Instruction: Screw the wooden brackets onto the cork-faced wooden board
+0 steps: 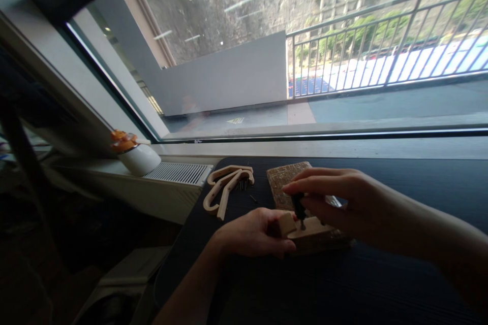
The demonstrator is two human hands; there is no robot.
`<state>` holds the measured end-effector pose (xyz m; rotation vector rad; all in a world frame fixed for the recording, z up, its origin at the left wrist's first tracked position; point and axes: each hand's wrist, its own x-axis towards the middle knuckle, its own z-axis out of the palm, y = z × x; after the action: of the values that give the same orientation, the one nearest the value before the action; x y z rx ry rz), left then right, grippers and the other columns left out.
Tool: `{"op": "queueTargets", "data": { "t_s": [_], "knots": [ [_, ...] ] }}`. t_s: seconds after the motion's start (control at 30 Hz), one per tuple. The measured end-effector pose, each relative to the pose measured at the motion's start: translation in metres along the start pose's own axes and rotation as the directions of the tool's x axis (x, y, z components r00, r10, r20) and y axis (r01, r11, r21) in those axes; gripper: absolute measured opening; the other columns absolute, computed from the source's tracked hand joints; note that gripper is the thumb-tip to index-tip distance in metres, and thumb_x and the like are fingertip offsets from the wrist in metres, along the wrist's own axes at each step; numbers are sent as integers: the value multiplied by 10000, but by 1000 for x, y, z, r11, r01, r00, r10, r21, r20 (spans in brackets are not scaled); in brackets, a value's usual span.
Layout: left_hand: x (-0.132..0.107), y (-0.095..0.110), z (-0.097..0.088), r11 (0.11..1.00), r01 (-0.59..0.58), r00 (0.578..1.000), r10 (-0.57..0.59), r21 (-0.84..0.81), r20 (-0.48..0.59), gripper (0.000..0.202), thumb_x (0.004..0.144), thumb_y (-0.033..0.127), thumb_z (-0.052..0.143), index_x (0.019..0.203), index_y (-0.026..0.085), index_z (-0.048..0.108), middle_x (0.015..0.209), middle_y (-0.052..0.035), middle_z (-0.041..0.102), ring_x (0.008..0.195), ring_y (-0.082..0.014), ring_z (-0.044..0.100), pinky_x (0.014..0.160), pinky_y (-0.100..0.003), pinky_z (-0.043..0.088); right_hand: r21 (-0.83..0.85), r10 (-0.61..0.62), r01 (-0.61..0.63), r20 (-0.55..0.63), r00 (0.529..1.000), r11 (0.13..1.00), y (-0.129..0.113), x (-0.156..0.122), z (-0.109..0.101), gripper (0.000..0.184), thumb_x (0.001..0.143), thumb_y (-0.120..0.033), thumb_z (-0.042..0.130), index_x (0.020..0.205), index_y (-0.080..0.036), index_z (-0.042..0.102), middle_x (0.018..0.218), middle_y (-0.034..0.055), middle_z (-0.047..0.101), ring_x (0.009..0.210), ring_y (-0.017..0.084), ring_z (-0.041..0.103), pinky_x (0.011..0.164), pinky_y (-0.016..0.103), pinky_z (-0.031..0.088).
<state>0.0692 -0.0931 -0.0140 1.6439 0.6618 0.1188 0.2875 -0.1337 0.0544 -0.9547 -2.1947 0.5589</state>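
My left hand [257, 233] is closed on the near left end of a pale wooden piece [314, 227], its fingers partly out of sight behind a raised block. Above that piece, my right hand [335, 195] grips a short black-handled screwdriver [299, 206] between thumb and fingers. The screwdriver stands almost upright, its tip down at the wood; whether a screw is under it I cannot tell. Beneath the wood lies a brown, rough-textured block [324, 245], partly hidden by my hands. A similar brown board [280, 185] is just behind them.
Curved, hook-shaped wooden pieces [221, 197] lie left on the dark table [259, 284], with several small screws [243, 184] beside them. A white container with an orange top [141, 158] stands on the radiator cover [179, 172]. The window ledge [343, 148] borders the table's far side.
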Motion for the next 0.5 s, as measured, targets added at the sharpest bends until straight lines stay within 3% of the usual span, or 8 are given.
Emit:
{"op": "queueTargets", "data": {
  "t_s": [0.1,0.23,0.4,0.5],
  "knots": [
    [0,0,0,1000,9,1000,-9,-5,-3,237,802,249,667,1009,169,585,773,18,589,686,-102,559,637,-193,434,-21,-6,5,-6,1000,1000,0,0,0,284,886,-255,553,1140,-270,679,1028,11,727,911,163,669,772,226,507],
    [0,0,0,1000,16,1000,-16,-9,-7,293,801,254,670,1070,177,585,765,23,583,669,-98,559,630,-195,434,-52,40,-41,-25,999,998,1,0,-1,256,879,-277,559,1099,-278,689,1008,11,725,846,154,674,687,213,512],
    [0,-3,0,1000,15,1000,-16,-23,-7,383,797,267,675,1161,197,578,837,4,589,696,-106,558,665,-226,450,-98,84,-91,-72,994,991,2,1,-1,164,860,-321,587,980,-258,679,741,-25,683,599,100,610,545,188,471],
    [1,-6,0,998,23,1000,-23,-58,-1,472,792,277,683,1240,226,545,901,-10,586,708,-106,549,683,-245,457,-114,100,-112,-103,990,987,5,3,-1,185,859,-331,585,998,-253,677,684,-28,658,561,102,585,510,193,453]
  ]
}}
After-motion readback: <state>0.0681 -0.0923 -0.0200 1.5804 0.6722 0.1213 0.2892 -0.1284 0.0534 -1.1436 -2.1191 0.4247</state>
